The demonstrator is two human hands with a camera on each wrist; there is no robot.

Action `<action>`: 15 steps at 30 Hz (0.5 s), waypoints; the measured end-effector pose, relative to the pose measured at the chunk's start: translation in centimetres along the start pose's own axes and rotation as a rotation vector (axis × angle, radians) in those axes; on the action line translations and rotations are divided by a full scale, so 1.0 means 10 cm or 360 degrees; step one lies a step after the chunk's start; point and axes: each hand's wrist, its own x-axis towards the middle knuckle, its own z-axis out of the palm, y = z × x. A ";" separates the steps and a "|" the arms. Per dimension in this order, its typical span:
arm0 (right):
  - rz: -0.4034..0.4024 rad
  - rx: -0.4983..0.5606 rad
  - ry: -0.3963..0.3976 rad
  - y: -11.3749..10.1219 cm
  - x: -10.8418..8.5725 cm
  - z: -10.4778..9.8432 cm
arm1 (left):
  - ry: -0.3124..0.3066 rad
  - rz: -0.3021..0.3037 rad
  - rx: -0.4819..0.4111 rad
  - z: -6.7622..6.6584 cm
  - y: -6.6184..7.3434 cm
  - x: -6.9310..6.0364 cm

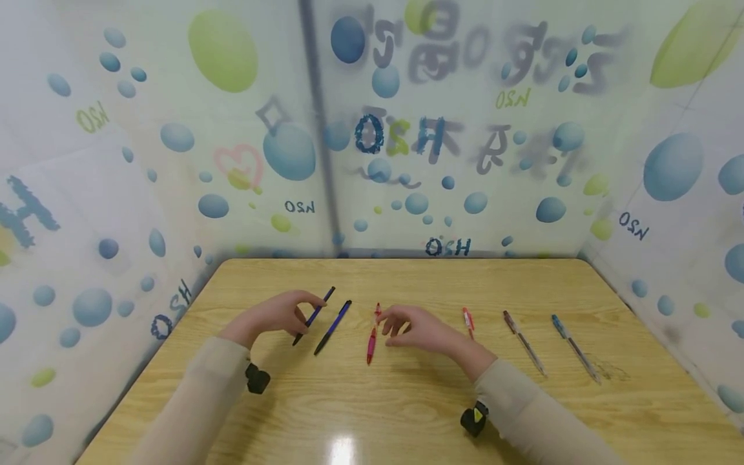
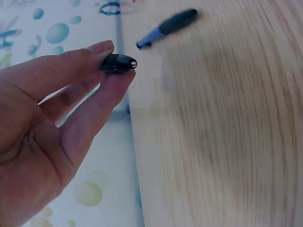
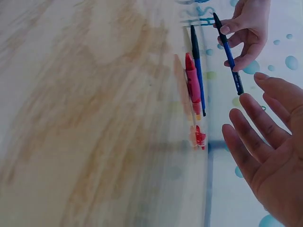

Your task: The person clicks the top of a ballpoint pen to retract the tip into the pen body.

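My left hand (image 1: 278, 315) pinches a dark blue pen (image 1: 316, 315) between thumb and fingers. In the left wrist view the pen's black tip (image 2: 118, 63) points toward the camera; the right wrist view shows the same pen (image 3: 228, 53) raised off the table. A second blue pen with black ends (image 1: 333, 328) lies just right of it. To the right of that lies a pink-red pen (image 1: 371, 345). Beside this pen hovers my right hand (image 1: 417, 330), its fingers loosely bent in the head view and spread in the right wrist view, holding nothing.
Farther right on the wooden table (image 1: 360, 413) lie a red-capped pen (image 1: 468, 320), partly hidden by the right arm, a brown-capped clear pen (image 1: 525, 342) and a blue-capped clear pen (image 1: 575, 347). A curtain with bubble prints (image 1: 401, 213) borders the table's back and sides.
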 end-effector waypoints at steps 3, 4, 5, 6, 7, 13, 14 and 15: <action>0.0003 0.0015 0.0035 0.00 0.01 -0.04 | 0.0006 0.0051 -0.0038 0.03 0.07 0.02; 0.0003 0.0024 0.0042 0.00 0.01 -0.04 | 0.0004 0.0058 -0.0053 0.05 0.09 0.02; 0.0003 0.0027 0.0051 -0.01 0.00 -0.05 | -0.0003 0.0068 -0.0074 0.06 0.10 0.02; -0.0002 0.0032 0.0060 -0.01 0.00 -0.05 | -0.0007 0.0074 -0.0099 0.08 0.11 0.03; -0.0007 0.0033 0.0069 -0.02 -0.01 -0.06 | -0.0012 0.0080 -0.0126 0.10 0.12 0.04; -0.0052 0.0049 0.0144 -0.06 -0.05 -0.11 | -0.0009 0.0194 -0.0258 0.23 0.22 0.08; -0.0059 0.0051 0.0163 -0.06 -0.06 -0.12 | -0.0002 0.0210 -0.0273 0.25 0.25 0.09; -0.0060 0.0059 0.0185 -0.06 -0.06 -0.13 | 0.0006 0.0227 -0.0283 0.28 0.28 0.10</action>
